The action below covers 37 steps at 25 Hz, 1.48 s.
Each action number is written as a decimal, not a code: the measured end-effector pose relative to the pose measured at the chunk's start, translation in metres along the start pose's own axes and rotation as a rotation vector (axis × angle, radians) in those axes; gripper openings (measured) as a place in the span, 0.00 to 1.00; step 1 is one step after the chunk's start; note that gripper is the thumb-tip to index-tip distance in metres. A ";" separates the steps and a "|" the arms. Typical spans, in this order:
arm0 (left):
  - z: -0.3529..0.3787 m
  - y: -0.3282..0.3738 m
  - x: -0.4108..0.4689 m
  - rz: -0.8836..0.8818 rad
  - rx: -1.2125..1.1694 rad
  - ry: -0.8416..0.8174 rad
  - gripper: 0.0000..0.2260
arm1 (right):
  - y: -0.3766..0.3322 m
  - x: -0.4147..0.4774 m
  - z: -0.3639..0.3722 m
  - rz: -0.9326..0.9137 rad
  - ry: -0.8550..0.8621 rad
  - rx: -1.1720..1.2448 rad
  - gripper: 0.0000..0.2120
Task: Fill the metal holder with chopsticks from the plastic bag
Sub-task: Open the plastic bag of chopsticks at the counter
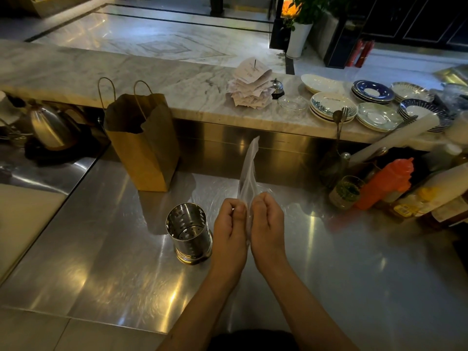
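Note:
A perforated metal holder stands upright on the steel counter, and I see no chopsticks inside it. Just right of it, my left hand and my right hand press together around a clear plastic bag. The bag's upper part sticks up and away from my fingers, thin and crumpled. I cannot make out any chopsticks in the bag. Its lower part is hidden between my palms.
A brown paper bag stands open behind the holder. Sauce bottles, an orange squeeze bottle and a jar crowd the right side. Stacked plates and a spike of receipts sit on the marble ledge. A kettle is at left.

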<state>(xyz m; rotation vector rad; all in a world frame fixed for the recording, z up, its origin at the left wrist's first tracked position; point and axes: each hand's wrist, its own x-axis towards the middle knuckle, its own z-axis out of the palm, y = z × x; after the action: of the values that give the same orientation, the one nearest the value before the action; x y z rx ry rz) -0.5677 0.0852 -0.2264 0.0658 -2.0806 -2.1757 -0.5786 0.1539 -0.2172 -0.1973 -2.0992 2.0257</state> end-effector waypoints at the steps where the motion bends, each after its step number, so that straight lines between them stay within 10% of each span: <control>1: -0.004 0.001 0.002 -0.030 0.020 -0.033 0.11 | 0.002 0.003 -0.002 -0.008 -0.025 -0.024 0.16; 8: -0.024 0.005 0.025 -0.034 0.226 -0.214 0.14 | 0.000 0.008 -0.012 0.088 -0.308 -0.011 0.17; 16: -0.024 0.009 0.019 0.052 0.283 -0.355 0.14 | -0.011 0.014 -0.013 0.246 -0.222 -0.170 0.20; 22: -0.008 0.011 0.010 0.013 0.053 -0.061 0.14 | 0.002 0.003 -0.008 0.181 0.049 0.103 0.17; 29: -0.023 0.020 0.023 -0.064 0.236 -0.221 0.11 | -0.002 0.004 -0.022 0.035 -0.202 -0.109 0.19; 37: -0.018 0.019 0.018 0.102 0.374 -0.344 0.10 | -0.009 0.016 -0.022 0.283 -0.227 -0.231 0.30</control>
<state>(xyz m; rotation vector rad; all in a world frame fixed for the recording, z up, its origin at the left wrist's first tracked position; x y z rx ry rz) -0.5822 0.0643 -0.2070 -0.3962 -2.5872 -1.8156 -0.5887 0.1784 -0.2065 -0.3325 -2.5784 2.0307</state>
